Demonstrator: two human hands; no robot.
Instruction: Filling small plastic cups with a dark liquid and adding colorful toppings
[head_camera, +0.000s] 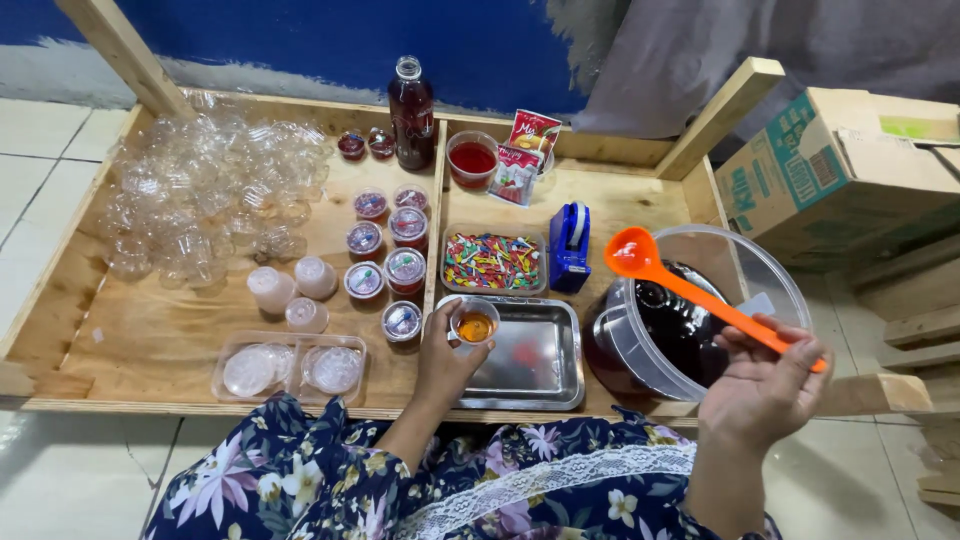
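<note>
Left hand (445, 362) grips small clear plastic cup (475, 324) of amber liquid over steel tray (535, 385). Right hand (762, 385) grasps orange plastic ladle (690, 290), above clear bucket (770, 270) of dark liquid.

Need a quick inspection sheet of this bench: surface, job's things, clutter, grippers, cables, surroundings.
surface: wooden tray table with raised rim and a centre divider.
job's things: small clear cup with amber liquid, held over the steel tray; orange ladle above the clear bucket of dark liquid.
clutter: pile of empty cups, sealed filled cups, dark bottle, lids box, box of coloured picks, blue tape dispenser.
grippers: left hand fingers shut on the cup; right hand shut on the ladle handle.
cables: nothing seen.
surroundings: blue wall, tiled floor, cardboard box at right.
</note>
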